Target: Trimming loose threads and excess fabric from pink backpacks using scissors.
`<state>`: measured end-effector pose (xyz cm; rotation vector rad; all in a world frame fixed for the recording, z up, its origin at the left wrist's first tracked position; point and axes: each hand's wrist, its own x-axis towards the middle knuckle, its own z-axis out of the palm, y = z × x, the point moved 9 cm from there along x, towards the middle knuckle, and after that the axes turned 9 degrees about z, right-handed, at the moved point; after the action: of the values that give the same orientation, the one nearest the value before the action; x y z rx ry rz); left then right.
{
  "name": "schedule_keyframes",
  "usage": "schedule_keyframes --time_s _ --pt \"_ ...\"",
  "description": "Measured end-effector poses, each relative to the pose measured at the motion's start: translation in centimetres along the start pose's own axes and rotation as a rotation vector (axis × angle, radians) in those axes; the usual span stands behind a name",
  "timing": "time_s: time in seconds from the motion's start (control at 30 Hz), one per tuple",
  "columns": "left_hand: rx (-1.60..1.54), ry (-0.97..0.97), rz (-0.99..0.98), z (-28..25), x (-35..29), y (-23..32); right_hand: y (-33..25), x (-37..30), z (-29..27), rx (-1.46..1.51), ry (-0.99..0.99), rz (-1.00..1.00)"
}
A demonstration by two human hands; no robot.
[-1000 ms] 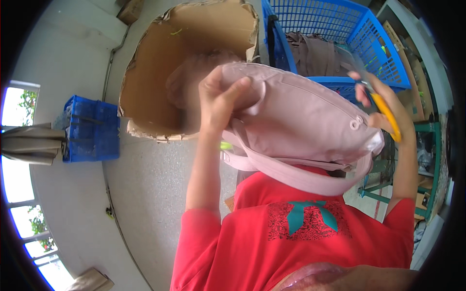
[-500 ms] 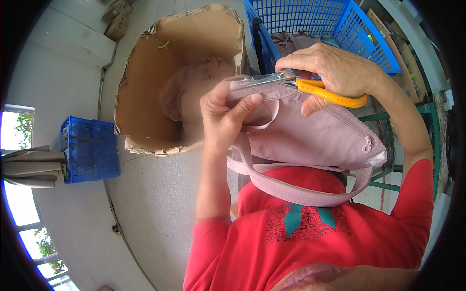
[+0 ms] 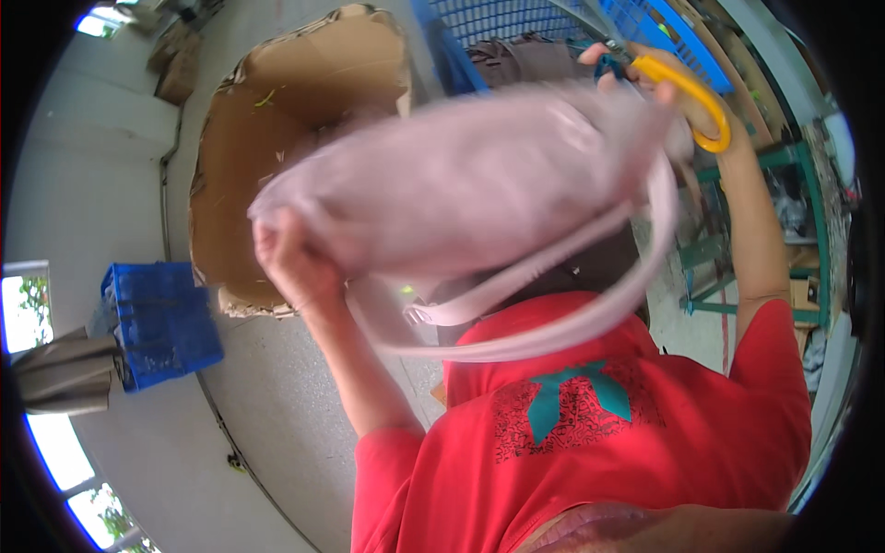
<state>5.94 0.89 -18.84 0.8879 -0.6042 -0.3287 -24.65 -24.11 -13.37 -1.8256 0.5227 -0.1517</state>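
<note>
A pink bag (image 3: 452, 180), smeared by motion, stretches between my two raised hands, with its long strap (image 3: 516, 343) hanging in a loop below it. My left hand (image 3: 297, 263) is closed on the bag's left end. At the bag's far right end, my right hand (image 3: 678, 92) holds scissors (image 3: 684, 81) with yellow handles, their metal blades pointing up and left. Some fingers of that hand seem to be at the bag's edge too, though blur hides the exact contact.
Beyond the bag stands a large open cardboard box (image 3: 304, 74). A blue plastic basket (image 3: 516, 18) with dark cloth items is behind it to the right. Another blue crate (image 3: 166, 323) is at the left by the wall. A green metal frame (image 3: 811, 230) stands at the right.
The scissors have moved off the bag's edge, up and right. My left hand has shifted left and down along with the bag, which is now spread wide between both hands.
</note>
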Motion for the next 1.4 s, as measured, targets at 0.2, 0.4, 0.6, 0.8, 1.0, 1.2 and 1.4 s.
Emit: schedule_keyframes --time_s 0.2,0.4,0.6,0.8,1.0,1.2,1.4 --pt "-0.237 0.270 -0.206 -1.8 1.6 -3.0 10.0 -0.5 -0.1 0.599 0.133 -0.206" --pt "0.192 0.288 -0.152 -3.4 -0.7 -4.5 4.0 -0.5 -3.5 0.245 0.683 -0.174" --pt "0.874 0.167 0.655 11.5 0.1 13.2 -13.9 -4.0 -3.2 0.240 0.270 -0.382" --pt "0.743 -0.987 0.251 28.8 1.5 7.0 -17.6 -0.5 1.2 -0.075 0.062 -0.675" --pt "0.433 -0.693 -0.019 19.2 5.9 1.8 -3.3 0.2 1.7 -0.038 0.224 -0.146" --pt "0.282 -0.549 -0.166 11.3 9.9 -2.2 8.1 -4.0 5.5 0.153 0.256 0.025" --pt "0.245 -0.564 -0.274 12.2 8.7 -3.4 7.7 -4.8 3.7 0.017 0.331 0.131"
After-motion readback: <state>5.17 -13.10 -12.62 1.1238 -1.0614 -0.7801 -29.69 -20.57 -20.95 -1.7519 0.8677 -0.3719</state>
